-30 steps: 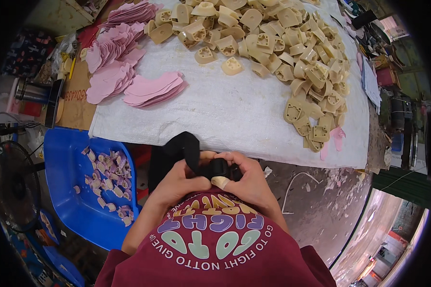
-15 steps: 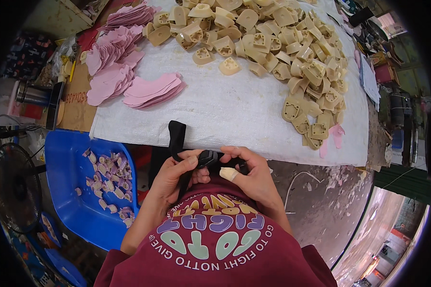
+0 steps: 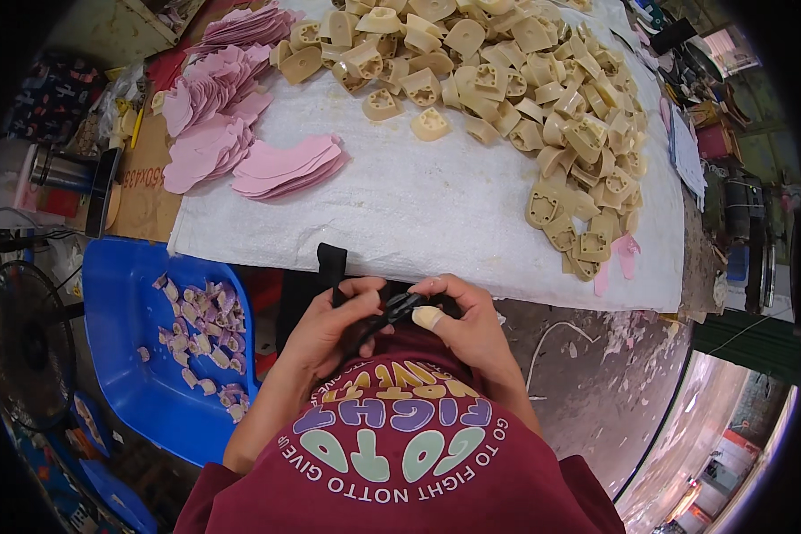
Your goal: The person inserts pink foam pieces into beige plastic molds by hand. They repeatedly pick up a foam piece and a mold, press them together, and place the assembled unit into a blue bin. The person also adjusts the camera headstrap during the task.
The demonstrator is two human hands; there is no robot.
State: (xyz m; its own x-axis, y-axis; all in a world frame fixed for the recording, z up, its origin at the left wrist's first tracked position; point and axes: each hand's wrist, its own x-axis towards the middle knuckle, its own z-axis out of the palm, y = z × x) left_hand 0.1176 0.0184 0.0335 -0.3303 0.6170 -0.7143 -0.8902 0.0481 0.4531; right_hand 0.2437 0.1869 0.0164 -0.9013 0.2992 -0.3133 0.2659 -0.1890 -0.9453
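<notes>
A black strap with a black plastic buckle (image 3: pixel 402 306) is held between my two hands in front of my waist, below the table's near edge. My left hand (image 3: pixel 329 331) is closed on the strap left of the buckle. Above it, the loose strap end (image 3: pixel 332 262) sticks up and rests against the white-covered table edge. The fingers of my right hand (image 3: pixel 472 327) pinch the buckle's right side. A pale yellow wrap covers my right thumb. Whether the buckle's halves are joined, I cannot tell.
Beige hollow heel-shaped pieces (image 3: pixel 543 80) lie heaped on the white sheet (image 3: pixel 392 196) ahead. Stacks of pink cut sheets (image 3: pixel 289 167) sit at its left. A blue plastic tub (image 3: pixel 120 356) with small purple-and-cream pieces stands at lower left, near a black fan (image 3: pixel 28 343).
The buckle has turned and shifted slightly toward my right hand. My left fingers have moved a little off it onto the strap, and the strap end has sunk slightly.
</notes>
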